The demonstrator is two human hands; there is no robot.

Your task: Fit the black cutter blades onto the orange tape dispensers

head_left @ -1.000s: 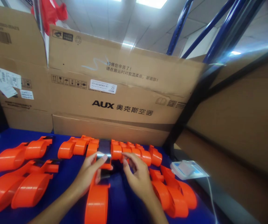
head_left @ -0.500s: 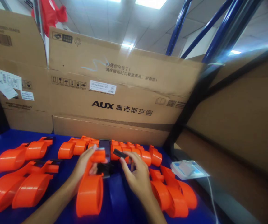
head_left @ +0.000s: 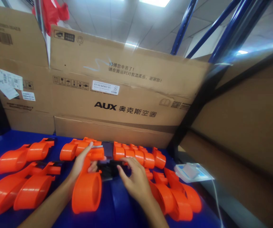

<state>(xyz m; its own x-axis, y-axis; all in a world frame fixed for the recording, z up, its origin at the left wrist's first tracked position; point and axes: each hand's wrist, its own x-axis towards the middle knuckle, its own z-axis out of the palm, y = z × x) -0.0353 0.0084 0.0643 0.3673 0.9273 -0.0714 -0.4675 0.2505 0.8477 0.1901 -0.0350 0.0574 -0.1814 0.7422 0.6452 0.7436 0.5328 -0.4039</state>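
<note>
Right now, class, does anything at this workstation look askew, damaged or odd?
Yes: on the left cardboard panel, one white label sits aslant, overlapping the label beside it and out of line with the panel's printing. The orange looped part in the left hand shows no visible damage.

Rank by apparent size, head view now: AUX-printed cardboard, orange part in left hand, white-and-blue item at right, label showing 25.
1. AUX-printed cardboard
2. Orange part in left hand
3. White-and-blue item
4. Label
Nearness likely enlarges the orange part.

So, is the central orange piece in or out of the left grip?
In: the left grip wraps the orange piece near its top.
</note>
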